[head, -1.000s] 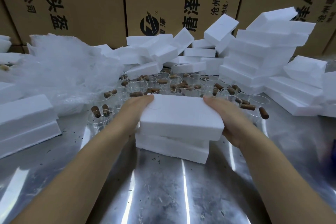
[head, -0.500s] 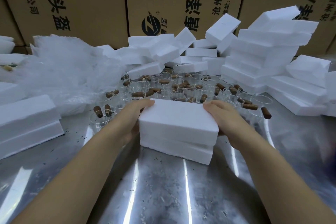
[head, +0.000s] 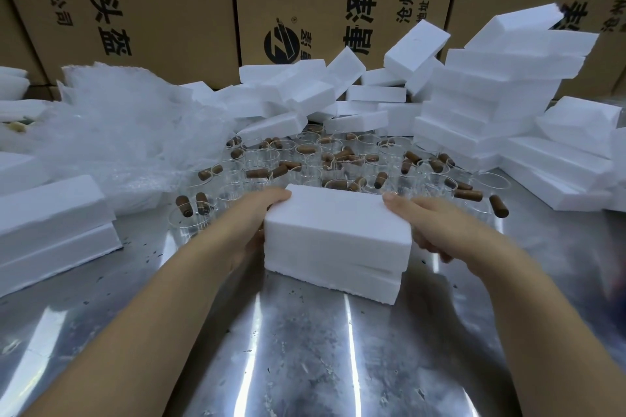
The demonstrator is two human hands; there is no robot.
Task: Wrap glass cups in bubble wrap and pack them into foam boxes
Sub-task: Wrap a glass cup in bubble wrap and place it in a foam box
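A white foam box point(head: 335, 240), lid seated on its base, stands on the metal table point(head: 305, 349) right in front of me. My left hand point(head: 250, 223) grips its left end and my right hand point(head: 426, 223) grips its right end, fingers over the top edges. Behind the box stand several clear glass cups point(head: 305, 159) with brown wooden handles lying in and among them. A heap of bubble wrap point(head: 128, 132) lies at the back left. The box's inside is hidden.
Closed foam boxes point(head: 50, 220) are stacked at the left. A tall pile of foam halves point(head: 501, 95) fills the back right, with loose ones point(head: 291, 95) at the back centre. Cardboard cartons point(head: 162, 3) wall off the rear.
The lid, tilted above the base a second ago, has come down flush onto it. Both hands stayed at the box's ends and slid lower along its sides.
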